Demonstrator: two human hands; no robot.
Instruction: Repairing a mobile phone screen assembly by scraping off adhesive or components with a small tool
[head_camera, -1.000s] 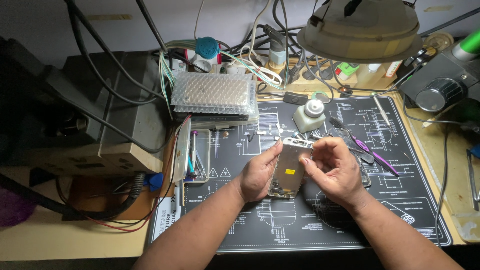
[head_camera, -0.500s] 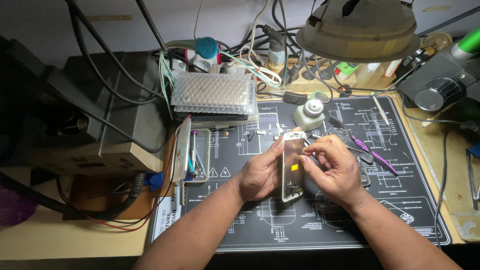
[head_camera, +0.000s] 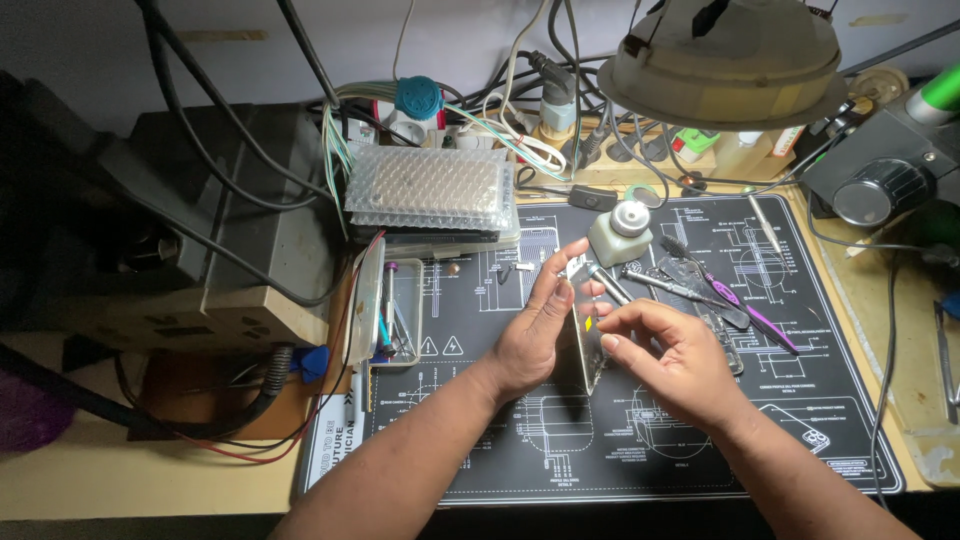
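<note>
As both hands (head_camera: 535, 335) (head_camera: 665, 355) grip (edgewise) — phone (head_camera: 583, 335) between.

A bubble-wrapped rectangular package (head_camera: 432, 190) lies at the back of the surface, left of centre. Two white triangular warning signs (head_camera: 441, 346) are printed on the black mat. A small yellow label (head_camera: 589, 324) sits on the opened phone.

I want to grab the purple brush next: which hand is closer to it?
Right. The right hand sits just left of and below the purple brush on the mat; the left hand is farther left, beyond the phone both hands hold.
</note>
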